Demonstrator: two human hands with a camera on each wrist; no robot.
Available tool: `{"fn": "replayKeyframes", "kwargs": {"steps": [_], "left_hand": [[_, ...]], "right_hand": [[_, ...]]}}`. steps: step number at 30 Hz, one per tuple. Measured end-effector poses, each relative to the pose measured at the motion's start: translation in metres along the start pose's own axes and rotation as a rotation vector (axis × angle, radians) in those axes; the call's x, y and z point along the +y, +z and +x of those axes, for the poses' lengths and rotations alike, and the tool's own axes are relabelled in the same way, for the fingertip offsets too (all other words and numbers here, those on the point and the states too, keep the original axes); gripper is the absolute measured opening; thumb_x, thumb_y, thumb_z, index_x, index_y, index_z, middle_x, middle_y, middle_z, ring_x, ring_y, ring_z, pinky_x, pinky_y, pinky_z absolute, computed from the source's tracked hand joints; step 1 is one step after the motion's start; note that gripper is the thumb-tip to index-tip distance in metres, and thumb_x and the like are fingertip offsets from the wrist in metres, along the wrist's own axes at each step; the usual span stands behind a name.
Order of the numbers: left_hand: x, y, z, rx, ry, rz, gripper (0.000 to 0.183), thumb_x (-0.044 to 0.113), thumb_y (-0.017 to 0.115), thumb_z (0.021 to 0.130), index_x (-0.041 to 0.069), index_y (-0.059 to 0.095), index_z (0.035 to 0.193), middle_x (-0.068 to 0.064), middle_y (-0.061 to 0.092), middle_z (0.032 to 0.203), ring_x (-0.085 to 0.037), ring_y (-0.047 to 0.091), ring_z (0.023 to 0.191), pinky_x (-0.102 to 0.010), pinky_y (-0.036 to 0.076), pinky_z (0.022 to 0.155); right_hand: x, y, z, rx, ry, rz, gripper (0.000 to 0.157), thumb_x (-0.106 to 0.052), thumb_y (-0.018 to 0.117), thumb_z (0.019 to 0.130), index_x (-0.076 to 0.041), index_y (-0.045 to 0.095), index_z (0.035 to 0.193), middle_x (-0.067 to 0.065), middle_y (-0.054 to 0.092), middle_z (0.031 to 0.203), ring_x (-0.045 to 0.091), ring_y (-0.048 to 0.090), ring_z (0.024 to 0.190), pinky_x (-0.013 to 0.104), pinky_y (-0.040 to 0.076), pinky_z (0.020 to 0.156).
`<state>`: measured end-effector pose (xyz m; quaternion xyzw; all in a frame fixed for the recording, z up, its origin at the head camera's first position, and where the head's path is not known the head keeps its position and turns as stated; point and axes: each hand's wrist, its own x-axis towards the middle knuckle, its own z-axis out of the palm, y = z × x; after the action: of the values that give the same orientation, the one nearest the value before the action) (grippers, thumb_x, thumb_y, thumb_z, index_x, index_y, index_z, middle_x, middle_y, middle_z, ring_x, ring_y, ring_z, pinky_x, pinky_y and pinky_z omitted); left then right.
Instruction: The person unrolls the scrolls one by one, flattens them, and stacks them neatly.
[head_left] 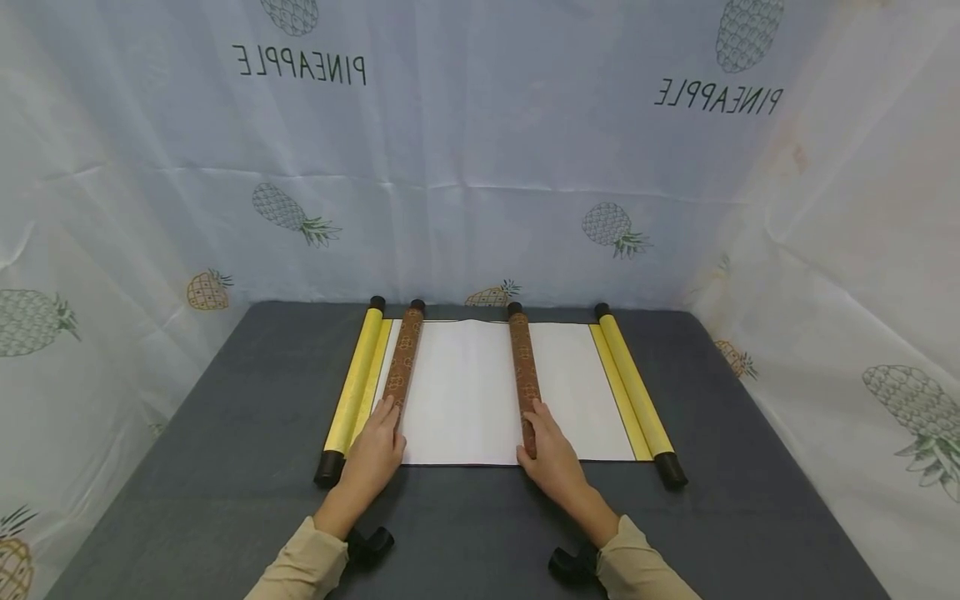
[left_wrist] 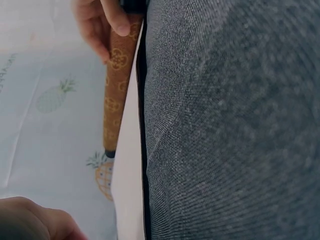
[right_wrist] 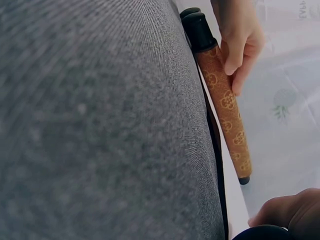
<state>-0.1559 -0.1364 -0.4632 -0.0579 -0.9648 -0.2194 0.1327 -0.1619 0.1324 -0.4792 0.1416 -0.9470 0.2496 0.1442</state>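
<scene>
A white sheet [head_left: 465, 392] lies spread on the dark table, with a yellow roll [head_left: 357, 375] along its left side and another yellow roll [head_left: 637, 383] along its right. Two brown rolls with gold flower patterns and black ends lie across the white. My left hand [head_left: 375, 454] grips the near part of the left brown roll [head_left: 406, 350]; its thumb and fingers show on that roll in the right wrist view. My right hand [head_left: 553, 458] holds the right brown roll [head_left: 522, 354] the same way, its thumb [left_wrist: 119, 24] over the pattern near the black end.
The grey cloth-covered table [head_left: 195, 450] extends on both sides of the rolls. White curtains [head_left: 472, 142] printed with pineapples enclose the back and sides. A black wrist device [head_left: 371, 546] sits at the left wrist and a matching device [head_left: 573, 567] at the right.
</scene>
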Motion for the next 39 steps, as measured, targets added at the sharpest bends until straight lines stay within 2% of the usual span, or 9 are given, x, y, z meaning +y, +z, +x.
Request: {"fn": "replayKeyframes", "kwargs": {"steps": [5,15,24,30,39], "left_hand": [[-0.001,0.001,0.000,0.016,0.011,0.004,0.040,-0.002,0.060,0.084,-0.016,0.058,0.122,-0.030,0.053,0.137,-0.046,0.050,0.130,-0.052,0.048,0.101],[-0.003,0.000,0.002,0.079,0.022,0.033,0.042,-0.003,0.069,0.077,-0.017,0.060,0.116,-0.030,0.057,0.132,-0.045,0.055,0.123,-0.051,0.051,0.095],[-0.007,-0.002,0.002,0.063,0.003,0.050,0.043,-0.004,0.070,0.078,-0.017,0.059,0.118,-0.030,0.056,0.132,-0.046,0.053,0.125,-0.052,0.049,0.100],[-0.009,-0.002,0.002,0.079,-0.007,0.018,0.042,-0.006,0.069,0.077,-0.016,0.060,0.117,-0.030,0.058,0.128,-0.044,0.057,0.119,-0.050,0.052,0.094],[-0.011,-0.004,0.002,0.086,-0.014,0.003,0.039,-0.008,0.064,0.079,-0.014,0.061,0.117,-0.030,0.059,0.127,-0.044,0.058,0.117,-0.051,0.053,0.092]], "right_hand": [[0.003,0.001,-0.001,0.002,-0.002,-0.014,0.054,-0.006,0.077,0.075,0.008,0.055,0.122,0.028,0.050,0.141,0.042,0.050,0.131,0.049,0.050,0.099],[0.007,0.002,0.000,0.025,0.002,-0.001,0.054,-0.002,0.075,0.073,0.009,0.055,0.121,0.030,0.051,0.138,0.045,0.051,0.129,0.052,0.049,0.100],[0.009,0.002,-0.001,0.057,-0.007,-0.002,0.052,-0.001,0.074,0.073,0.008,0.057,0.121,0.031,0.050,0.138,0.045,0.052,0.128,0.051,0.051,0.097],[0.010,0.001,-0.003,0.071,-0.016,0.002,0.047,-0.001,0.072,0.076,0.008,0.058,0.120,0.031,0.051,0.137,0.045,0.053,0.127,0.050,0.051,0.097],[0.014,0.001,-0.004,0.140,-0.052,-0.009,0.042,0.005,0.069,0.074,0.010,0.061,0.115,0.031,0.055,0.133,0.045,0.056,0.122,0.050,0.053,0.091]]}}
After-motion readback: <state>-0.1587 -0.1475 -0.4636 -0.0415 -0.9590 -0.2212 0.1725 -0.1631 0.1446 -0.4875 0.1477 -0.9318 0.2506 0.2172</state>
